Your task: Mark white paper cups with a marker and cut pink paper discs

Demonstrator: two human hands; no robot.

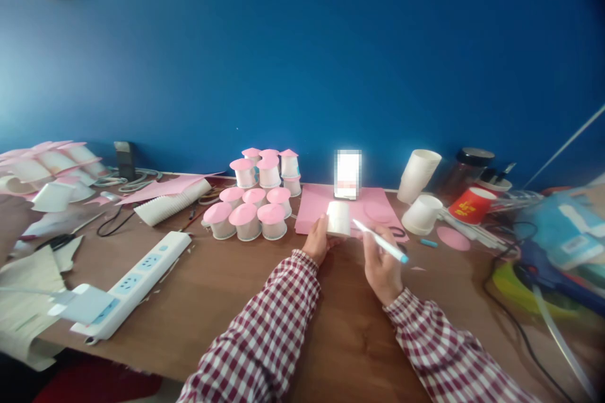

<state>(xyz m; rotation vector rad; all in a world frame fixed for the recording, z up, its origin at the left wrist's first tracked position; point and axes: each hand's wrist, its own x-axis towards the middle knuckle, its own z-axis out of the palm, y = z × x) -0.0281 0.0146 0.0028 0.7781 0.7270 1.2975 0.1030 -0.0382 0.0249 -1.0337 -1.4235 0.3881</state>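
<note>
A white paper cup (339,219) is gripped by my left hand (317,240), upside down by its shape, just in front of a stack of pink paper (312,204). My right hand (382,267) is closed around a white marker with a light blue end (390,248). The marker's other end points toward the cup, and a small gap seems to lie between them. Right of my right hand, a small blue marker cap (428,243) lies on the table. Behind the cup stands a bright, blurred-out screen (348,173).
Several cups with pink paper tops (244,220) stand left of my hands. A power strip (137,280) lies front left, near a long stack of cups (172,201). On the right are stacked white cups (418,175), a red cup (472,204) and a blue glue gun (558,283) with its cable.
</note>
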